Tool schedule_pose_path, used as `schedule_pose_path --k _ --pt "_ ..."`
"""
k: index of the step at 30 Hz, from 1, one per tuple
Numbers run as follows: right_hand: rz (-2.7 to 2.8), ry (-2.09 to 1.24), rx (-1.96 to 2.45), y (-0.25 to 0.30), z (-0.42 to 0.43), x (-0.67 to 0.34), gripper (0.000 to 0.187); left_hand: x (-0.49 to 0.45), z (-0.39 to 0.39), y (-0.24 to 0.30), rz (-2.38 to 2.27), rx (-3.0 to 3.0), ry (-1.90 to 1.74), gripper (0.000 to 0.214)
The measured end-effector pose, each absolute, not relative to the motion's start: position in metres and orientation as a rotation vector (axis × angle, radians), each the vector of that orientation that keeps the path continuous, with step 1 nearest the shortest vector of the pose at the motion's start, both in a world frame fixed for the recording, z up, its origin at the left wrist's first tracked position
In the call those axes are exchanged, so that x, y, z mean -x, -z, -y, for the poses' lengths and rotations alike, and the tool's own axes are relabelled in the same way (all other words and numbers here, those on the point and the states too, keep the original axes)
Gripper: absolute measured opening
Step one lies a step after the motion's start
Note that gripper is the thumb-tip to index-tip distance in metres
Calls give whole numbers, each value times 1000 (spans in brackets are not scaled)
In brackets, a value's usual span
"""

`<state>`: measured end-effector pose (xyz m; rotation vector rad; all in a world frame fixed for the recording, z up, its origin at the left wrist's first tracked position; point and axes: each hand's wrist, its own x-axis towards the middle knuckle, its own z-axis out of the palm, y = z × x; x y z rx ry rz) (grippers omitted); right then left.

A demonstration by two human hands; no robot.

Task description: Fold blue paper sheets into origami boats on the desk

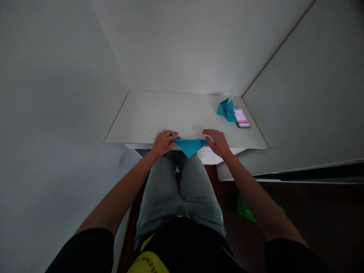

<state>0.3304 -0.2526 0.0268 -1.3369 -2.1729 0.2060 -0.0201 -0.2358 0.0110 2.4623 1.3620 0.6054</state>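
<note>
Blue paper [189,147] is a flat triangle right now, long straight edge facing away from me and 1 point aimed back at my lap, poking past the front edge of the white table [170,113]. Color's pretty bright. My left hand [163,143] has its corner pinched; my right hand [217,142] has thumb and fingers spread wide by the other corner, can't tell if the thumb's touching. Another folded blue piece [229,112] sits far right, beside a phone [242,118].

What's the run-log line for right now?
left hand: at left corner of blue triangular paper | right hand: spread, at right corner | folded blue paper shape: on white rectangular tabletop
</note>
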Motion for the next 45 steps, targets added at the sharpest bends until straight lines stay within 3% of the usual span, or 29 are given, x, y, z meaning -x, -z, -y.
schedule_pose_path --k 6,17,25,31,39,45 --pt "1704 -180 1497 -21 280 -326 41 13 227 -7 -1469 -2292 -707 30" --pt "1997 -192 1548 1 263 -318 19 15 220 -12 -1433 -2233 -668 33" --pt "2061 -275 1486 -12 244 -319 54 16 219 -10 -1415 -2197 -717 35" --pt "2316 -213 1433 -13 257 -326 35 19 220 -11 -1349 -2183 -746 35" --pt "2113 -173 1516 -13 277 -308 40 24 225 -9 -1270 -2309 -720 31" --pt "2268 -409 1309 -9 282 -205 62 30 245 -5 -1233 -2486 -615 50"
